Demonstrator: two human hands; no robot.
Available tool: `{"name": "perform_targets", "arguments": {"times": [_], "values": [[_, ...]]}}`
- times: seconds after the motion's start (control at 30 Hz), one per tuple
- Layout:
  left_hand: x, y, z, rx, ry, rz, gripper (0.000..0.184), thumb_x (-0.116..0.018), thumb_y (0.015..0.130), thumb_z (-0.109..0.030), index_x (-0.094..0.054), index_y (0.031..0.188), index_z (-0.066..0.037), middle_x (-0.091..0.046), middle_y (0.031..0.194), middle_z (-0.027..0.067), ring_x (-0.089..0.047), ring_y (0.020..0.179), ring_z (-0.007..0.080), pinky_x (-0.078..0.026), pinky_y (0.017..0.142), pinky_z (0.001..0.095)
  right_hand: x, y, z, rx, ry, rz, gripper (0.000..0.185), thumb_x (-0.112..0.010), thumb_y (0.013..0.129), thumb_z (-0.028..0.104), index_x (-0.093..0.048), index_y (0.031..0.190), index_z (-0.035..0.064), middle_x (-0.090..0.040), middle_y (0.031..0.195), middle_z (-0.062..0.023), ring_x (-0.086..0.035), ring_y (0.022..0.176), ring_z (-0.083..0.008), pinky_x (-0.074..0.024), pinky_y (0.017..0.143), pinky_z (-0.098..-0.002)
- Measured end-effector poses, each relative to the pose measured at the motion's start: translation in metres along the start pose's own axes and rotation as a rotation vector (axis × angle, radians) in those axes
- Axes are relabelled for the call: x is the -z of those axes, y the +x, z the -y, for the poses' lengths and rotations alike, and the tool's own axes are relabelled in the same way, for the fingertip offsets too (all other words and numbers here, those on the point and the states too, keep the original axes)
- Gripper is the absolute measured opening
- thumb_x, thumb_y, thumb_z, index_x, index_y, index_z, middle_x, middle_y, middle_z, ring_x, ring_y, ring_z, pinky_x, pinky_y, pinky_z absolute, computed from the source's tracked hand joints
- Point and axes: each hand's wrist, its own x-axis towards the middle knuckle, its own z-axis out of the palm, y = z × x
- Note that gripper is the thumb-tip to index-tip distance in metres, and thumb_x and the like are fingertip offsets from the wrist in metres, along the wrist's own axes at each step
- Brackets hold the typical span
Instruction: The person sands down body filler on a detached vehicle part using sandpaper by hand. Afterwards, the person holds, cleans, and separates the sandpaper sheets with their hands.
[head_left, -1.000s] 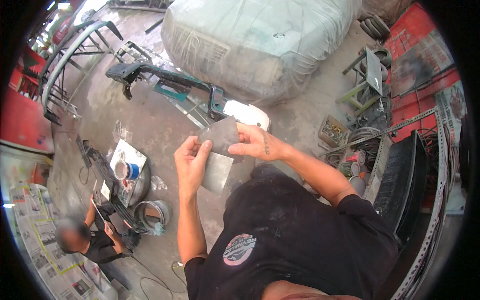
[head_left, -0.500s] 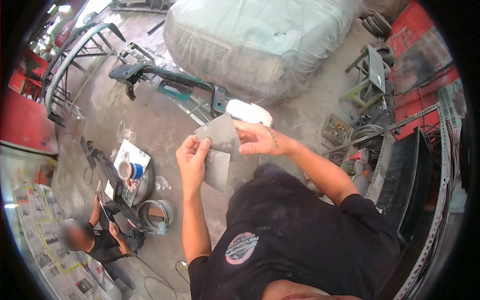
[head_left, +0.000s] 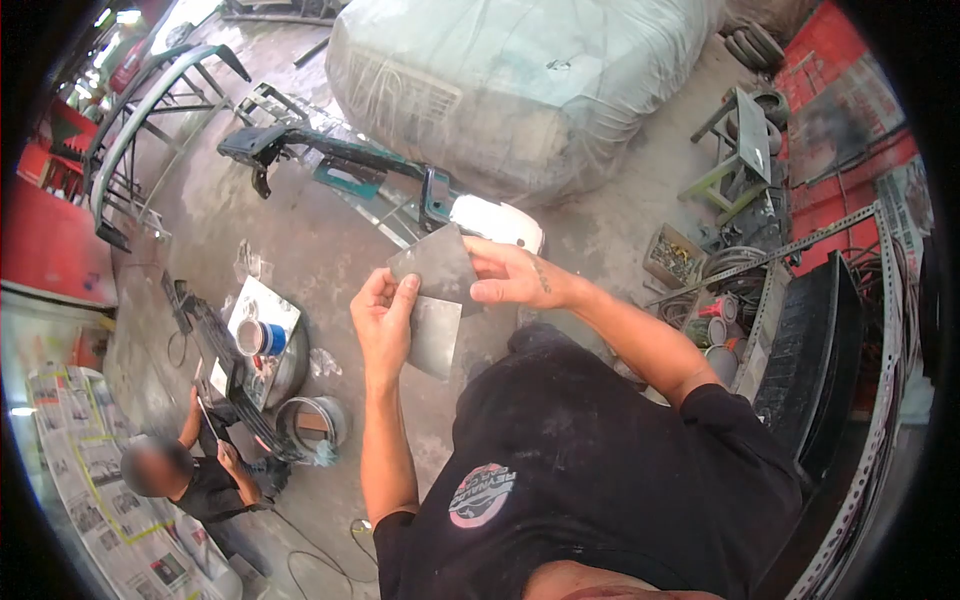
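My left hand pinches two grey pieces of what looks like sandpaper between thumb and fingers. The upper grey sheet stands tilted above the thumb. Below it, the lower grey sheet hangs beside the palm; whether the two are joined I cannot tell. At the upper sheet's right edge is my right hand, its fingers stretched out and thumb apart from them. The right fingertips are partly hidden behind that sheet.
A plastic-covered car stands ahead, with a dark bumper part before it. At left, a co-worker sits near a blue-labelled can and a bucket. A metal rack and green bench are at right.
The upper sheet has tilted slightly and looks darker. My right hand has shifted a little to the left along its edge. My left hand keeps its pinch.
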Motion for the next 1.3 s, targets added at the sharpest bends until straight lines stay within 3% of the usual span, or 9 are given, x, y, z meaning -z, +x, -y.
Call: {"name": "perform_targets", "arguments": {"times": [0.4, 0.5, 0.57, 0.7, 0.77, 0.87, 1.07, 1.27, 1.3], "values": [[0.003, -0.006, 0.021, 0.048, -0.112, -0.074, 0.010, -0.072, 0.100, -0.009, -0.069, 0.095, -0.001, -0.068, 0.081, -0.0041, -0.053, 0.069, 0.0010, -0.040, 0.063, 0.0184, 0.019, 0.003, -0.031, 0.177, 0.346, -0.061, 0.101, -0.051, 0.104, 0.066, -0.009, 0.168, 0.0006, -0.055, 0.146, -0.0103, -0.051, 0.132, -0.0223, -0.0381, 0.114, -0.0371], [-0.005, -0.009, 0.028, 0.083, -0.081, 0.017, 0.009, -0.072, 0.100, -0.009, -0.069, 0.097, -0.001, -0.068, 0.083, -0.0040, -0.055, 0.071, 0.0011, -0.041, 0.064, 0.0191, 0.023, 0.010, -0.043, 0.139, 0.072, -0.042, 0.101, -0.044, 0.104, 0.069, -0.010, 0.168, -0.0002, -0.056, 0.129, -0.0074, -0.054, 0.116, -0.0213, -0.0388, 0.108, -0.0345], [-0.009, -0.010, 0.022, 0.095, -0.098, 0.010, 0.008, -0.072, 0.099, -0.009, -0.070, 0.098, -0.001, -0.068, 0.084, -0.0047, -0.055, 0.071, 0.0007, -0.041, 0.064, 0.0190, 0.026, 0.016, -0.048, 0.273, -0.238, -0.164, 0.103, -0.047, 0.105, 0.065, -0.001, 0.167, -0.0032, -0.054, 0.153, -0.0100, -0.048, 0.136, -0.0217, -0.0371, 0.112, -0.0329], [0.002, -0.007, 0.020, 0.082, -0.135, -0.065, 0.008, -0.072, 0.099, -0.009, -0.070, 0.098, -0.001, -0.067, 0.080, -0.0055, -0.052, 0.068, -0.0001, -0.039, 0.061, 0.0183, 0.022, 0.009, -0.027, 0.092, -0.241, -0.078, 0.106, -0.044, 0.105, 0.067, 0.006, 0.167, -0.0025, -0.056, 0.150, -0.0116, -0.049, 0.132, -0.0212, -0.0353, 0.113, -0.0344], [0.008, -0.004, 0.021, 0.069, -0.120, -0.097, 0.008, -0.072, 0.099, -0.009, -0.070, 0.098, -0.002, -0.066, 0.079, -0.0059, -0.052, 0.066, -0.0003, -0.038, 0.060, 0.0180, 0.010, 0.017, -0.025, 0.301, -0.098, -0.249, 0.115, -0.037, 0.099, 0.081, 0.000, 0.166, -0.0054, -0.066, 0.126, -0.0215, -0.057, 0.125, -0.0273, -0.0351, 0.114, -0.0361], [0.010, -0.002, 0.016, 0.088, -0.125, -0.109, 0.010, -0.075, 0.098, -0.010, -0.068, 0.093, -0.005, -0.064, 0.080, -0.0071, -0.051, 0.068, -0.0004, -0.038, 0.063, 0.0166, 0.017, 0.012, -0.017, 0.205, -0.226, -0.155, 0.118, -0.039, 0.097, 0.082, 0.004, 0.166, -0.0049, -0.058, 0.144, -0.0310, -0.051, 0.138, -0.0299, -0.0306, 0.118, -0.0372], [0.014, 0.001, 0.027, 0.095, 0.017, -0.054, 0.011, -0.074, 0.098, -0.010, -0.066, 0.092, -0.006, -0.065, 0.080, -0.0064, -0.055, 0.069, 0.0008, -0.040, 0.064, 0.0176, 0.013, 0.015, -0.014, 0.205, -0.320, -0.191, 0.114, -0.041, 0.099, 0.079, 0.002, 0.167, -0.0024, -0.057, 0.146, -0.0295, -0.048, 0.141, -0.0290, -0.0303, 0.119, -0.0389], [0.014, 0.009, 0.043, 0.175, -0.626, -0.105, 0.011, -0.071, 0.100, -0.012, -0.063, 0.094, -0.008, -0.065, 0.077, -0.0045, -0.061, 0.070, 0.0059, -0.049, 0.065, 0.0221, 0.012, 0.028, -0.011, 0.142, -0.068, -0.261, 0.083, -0.048, 0.109, 0.057, -0.023, 0.167, 0.0037, -0.058, 0.149, -0.0184, -0.055, 0.134, -0.0220, -0.0394, 0.114, -0.0384], [0.016, 0.007, 0.042, 0.243, -0.691, -0.072, 0.013, -0.064, 0.104, -0.017, -0.061, 0.095, -0.009, -0.063, 0.077, -0.0023, -0.057, 0.062, 0.0073, -0.046, 0.054, 0.0235, 0.017, 0.029, -0.016, 0.146, -0.064, -0.255, 0.083, -0.048, 0.109, 0.057, -0.023, 0.167, 0.0037, -0.058, 0.149, -0.0184, -0.055, 0.134, -0.0220, -0.0394, 0.114, -0.0384]]}}
